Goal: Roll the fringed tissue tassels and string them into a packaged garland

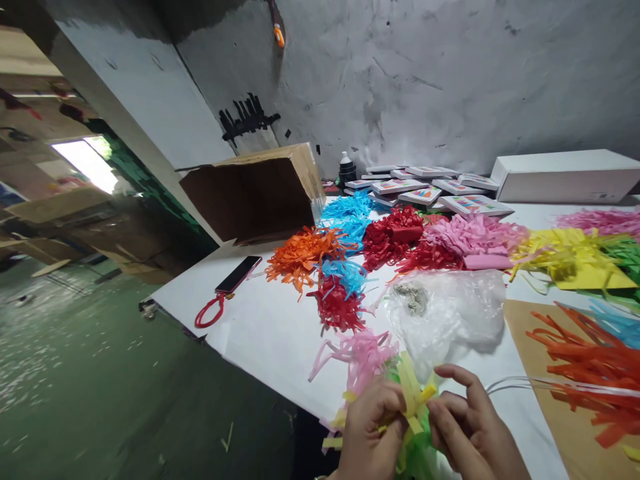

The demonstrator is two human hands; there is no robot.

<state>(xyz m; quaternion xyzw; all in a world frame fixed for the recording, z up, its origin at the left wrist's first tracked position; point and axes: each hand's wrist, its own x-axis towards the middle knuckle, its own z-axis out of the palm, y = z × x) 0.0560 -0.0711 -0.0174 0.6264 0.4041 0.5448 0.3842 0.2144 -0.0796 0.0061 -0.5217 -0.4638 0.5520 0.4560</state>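
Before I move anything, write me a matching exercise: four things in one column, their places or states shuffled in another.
1. Phone
2. White box
3. Plastic bag
4. Left hand

A. Crumpled and see-through
B. Pinching yellow strips
C. With a red loop at one end
D. By the wall, far right

Pairs: 1-C, 2-D, 3-A, 4-B

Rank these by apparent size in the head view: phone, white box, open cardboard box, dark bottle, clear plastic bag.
1. Open cardboard box
2. Clear plastic bag and white box, too alike to rank
3. Phone
4. Dark bottle
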